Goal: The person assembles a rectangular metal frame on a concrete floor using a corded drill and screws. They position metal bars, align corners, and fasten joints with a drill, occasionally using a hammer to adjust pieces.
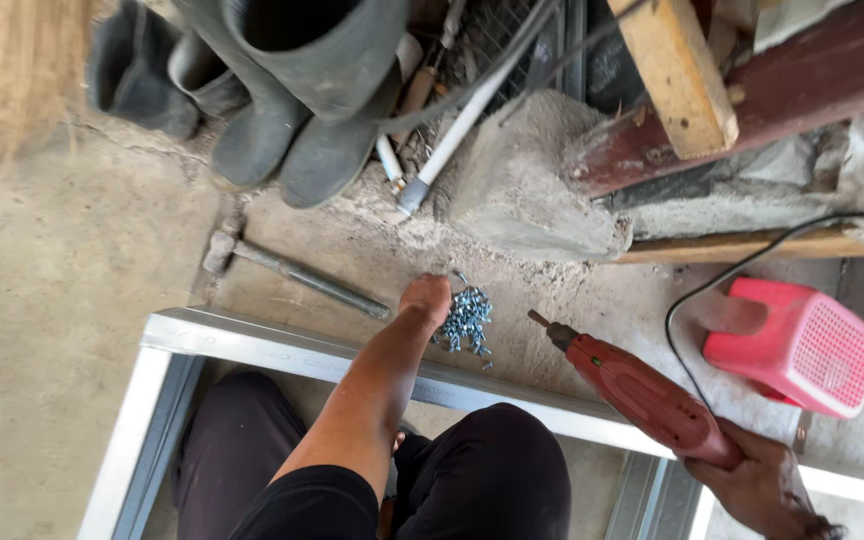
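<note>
Heap of small bluish-silver screws [468,320] loose on the dusty concrete floor, just beyond the metal frame rail, partly covered by fingers, red corded power drill [642,395] held tilted, bit aimed toward the heap, clear of it.

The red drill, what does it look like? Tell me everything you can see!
The red drill looks like plastic, with a dark metal nose and a short driver bit at its tip. It lies slanted, bit pointing up and left toward the pile of small silvery screws. The right hand wraps its rear handle at the lower right. A black cord loops over the floor behind it; where it joins is hidden. The body crosses above the shiny metal frame.
</note>
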The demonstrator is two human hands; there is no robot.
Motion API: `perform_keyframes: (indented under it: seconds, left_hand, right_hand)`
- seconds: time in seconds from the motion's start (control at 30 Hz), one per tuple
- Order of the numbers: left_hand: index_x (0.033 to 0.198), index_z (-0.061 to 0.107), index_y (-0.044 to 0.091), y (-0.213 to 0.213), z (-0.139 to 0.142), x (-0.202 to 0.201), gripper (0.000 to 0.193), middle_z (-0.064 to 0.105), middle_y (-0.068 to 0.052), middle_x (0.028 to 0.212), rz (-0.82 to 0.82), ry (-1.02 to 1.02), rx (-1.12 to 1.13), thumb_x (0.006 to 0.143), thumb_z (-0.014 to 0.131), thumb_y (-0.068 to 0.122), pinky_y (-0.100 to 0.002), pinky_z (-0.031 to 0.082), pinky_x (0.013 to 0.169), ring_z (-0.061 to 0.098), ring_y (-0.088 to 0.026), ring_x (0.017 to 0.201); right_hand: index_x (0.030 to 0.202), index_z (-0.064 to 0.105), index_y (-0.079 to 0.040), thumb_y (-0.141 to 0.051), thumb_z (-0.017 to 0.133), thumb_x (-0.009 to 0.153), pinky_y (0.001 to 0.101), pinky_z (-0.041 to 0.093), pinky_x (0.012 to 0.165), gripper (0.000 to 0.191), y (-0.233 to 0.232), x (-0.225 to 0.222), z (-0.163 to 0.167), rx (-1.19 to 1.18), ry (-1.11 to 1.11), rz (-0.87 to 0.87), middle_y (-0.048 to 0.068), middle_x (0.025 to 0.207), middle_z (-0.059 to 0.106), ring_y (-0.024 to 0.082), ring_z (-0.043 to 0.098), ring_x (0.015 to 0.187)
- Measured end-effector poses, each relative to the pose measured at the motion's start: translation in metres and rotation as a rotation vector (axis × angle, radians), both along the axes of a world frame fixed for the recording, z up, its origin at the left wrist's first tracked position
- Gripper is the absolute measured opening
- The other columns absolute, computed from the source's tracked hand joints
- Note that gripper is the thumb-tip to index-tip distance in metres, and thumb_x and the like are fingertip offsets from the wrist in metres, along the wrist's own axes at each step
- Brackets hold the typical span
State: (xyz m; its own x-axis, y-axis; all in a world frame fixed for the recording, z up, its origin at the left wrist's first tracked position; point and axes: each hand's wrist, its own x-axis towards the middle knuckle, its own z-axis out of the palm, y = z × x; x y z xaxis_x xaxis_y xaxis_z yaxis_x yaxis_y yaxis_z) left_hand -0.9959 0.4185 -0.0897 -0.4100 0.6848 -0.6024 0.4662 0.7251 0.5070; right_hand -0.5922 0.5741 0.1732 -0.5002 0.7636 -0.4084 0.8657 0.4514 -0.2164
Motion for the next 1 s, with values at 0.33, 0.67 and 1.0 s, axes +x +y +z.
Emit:
perform_keyframes:
  seconds: [0.33, 0.67, 1.0]
  left_hand:
    - [0.092, 0.063, 0.003, -0.114, 0.066, -0.07, 0.006, 0.062, -0.007, 0.079, 1.374, -1.214, 1.105, 0.093, 0.067, -0.001, -0.027, 0.052, 0.058, 0.06, -0.018, 0.067]
    - [0.102, 0.063, 0.001, -0.261, 0.184, -0.081, 0.01, 0.072, -0.015, 0.097, 1.753, -1.201, 1.343, 0.097, 0.058, 0.008, -0.038, 0.062, 0.082, 0.071, -0.025, 0.087]
    - [0.109, 0.062, -0.01, -0.288, 0.181, -0.081, 0.018, 0.071, -0.02, 0.109, 1.827, -1.27, 1.511, 0.097, 0.058, 0.004, -0.042, 0.062, 0.092, 0.073, -0.035, 0.105]
  right_hand:
    - [0.108, 0.079, 0.0, -0.02, 0.089, 0.08, 0.0347, 0.054, 0.063, 0.036, -0.037, -0.137, 0.032, -0.199, 0.162, 0.123, 0.011, 0.08, 0.072, 0.018, 0.063, 0.067]
    - [0.115, 0.074, 0.0, -0.01, 0.08, 0.081, 0.0228, 0.052, 0.071, 0.036, -0.143, -0.266, 0.067, -0.598, 0.645, 0.522, 0.001, 0.094, 0.076, 0.004, 0.061, 0.08]
    - [0.11, 0.076, 0.001, -0.011, 0.082, 0.081, 0.0249, 0.055, 0.074, 0.032, -0.19, -0.272, 0.081, -0.451, 0.548, 0.553, 0.005, 0.094, 0.081, 0.007, 0.067, 0.082]
